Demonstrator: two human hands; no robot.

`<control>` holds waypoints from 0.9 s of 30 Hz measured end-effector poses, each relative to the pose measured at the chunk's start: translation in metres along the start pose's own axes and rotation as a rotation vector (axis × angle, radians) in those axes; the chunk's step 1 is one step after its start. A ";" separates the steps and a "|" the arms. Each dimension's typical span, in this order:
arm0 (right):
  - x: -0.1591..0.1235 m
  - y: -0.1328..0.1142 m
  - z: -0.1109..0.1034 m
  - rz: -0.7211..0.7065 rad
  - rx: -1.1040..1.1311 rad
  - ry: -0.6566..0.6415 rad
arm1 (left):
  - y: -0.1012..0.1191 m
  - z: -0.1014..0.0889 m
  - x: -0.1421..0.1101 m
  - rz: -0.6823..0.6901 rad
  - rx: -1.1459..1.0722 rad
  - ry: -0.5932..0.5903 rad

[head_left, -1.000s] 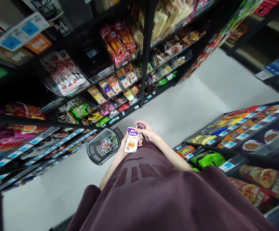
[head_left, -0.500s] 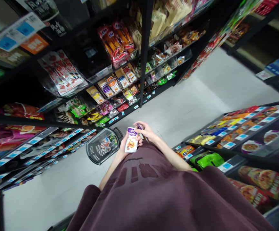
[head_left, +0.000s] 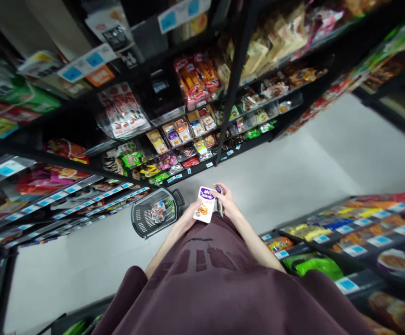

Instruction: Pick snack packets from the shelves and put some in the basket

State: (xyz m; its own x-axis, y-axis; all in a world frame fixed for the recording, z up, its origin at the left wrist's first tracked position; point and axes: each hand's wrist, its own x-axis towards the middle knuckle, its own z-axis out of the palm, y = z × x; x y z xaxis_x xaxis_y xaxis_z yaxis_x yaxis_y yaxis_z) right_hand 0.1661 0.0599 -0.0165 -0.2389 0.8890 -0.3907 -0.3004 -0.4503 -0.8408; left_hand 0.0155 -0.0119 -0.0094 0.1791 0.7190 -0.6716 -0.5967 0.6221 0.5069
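My left hand grips a small white snack packet with a purple top and an orange picture, held upright in front of my maroon shirt. My right hand is closed on a second, thinner packet with purple on it, seen edge-on right beside the first. Both hands are close together at chest height. On the floor just left of my hands stands a black shopping basket with several small wrapped goods inside.
A tall black shelf rack full of snack packets runs along the left and ahead. Lower shelves with bowls and bags line the right. The grey floor aisle stretches ahead between them.
The camera has swung, so shelves and basket shifted right and down in view. My hands keep hold of the two packets, which have drifted slightly right.
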 end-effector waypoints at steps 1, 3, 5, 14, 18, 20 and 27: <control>0.001 0.001 0.000 0.005 0.002 0.011 | 0.000 -0.001 0.000 0.052 0.032 0.055; 0.004 0.004 0.002 0.017 -0.012 -0.014 | -0.001 -0.002 -0.001 0.144 0.070 0.126; 0.006 0.006 0.005 0.026 -0.044 -0.093 | -0.002 -0.003 -0.003 0.219 0.068 0.186; 0.014 0.012 0.013 0.046 -0.122 -0.237 | -0.006 -0.009 -0.006 0.362 0.076 0.325; 0.012 0.013 0.011 0.048 -0.119 -0.254 | -0.004 -0.006 -0.008 0.343 0.021 0.295; 0.010 0.012 0.009 0.034 -0.126 -0.246 | -0.002 -0.003 -0.007 0.312 -0.022 0.248; 0.014 0.011 -0.004 -0.087 -0.325 -0.061 | 0.028 -0.003 0.016 0.451 0.481 0.172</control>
State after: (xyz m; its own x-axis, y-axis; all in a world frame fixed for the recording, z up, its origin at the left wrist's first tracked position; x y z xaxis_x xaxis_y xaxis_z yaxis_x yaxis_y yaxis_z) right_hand 0.1632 0.0682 -0.0326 -0.2834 0.9118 -0.2972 -0.0150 -0.3141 -0.9493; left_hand -0.0002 0.0165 -0.0078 -0.1559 0.9055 -0.3946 -0.1622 0.3706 0.9145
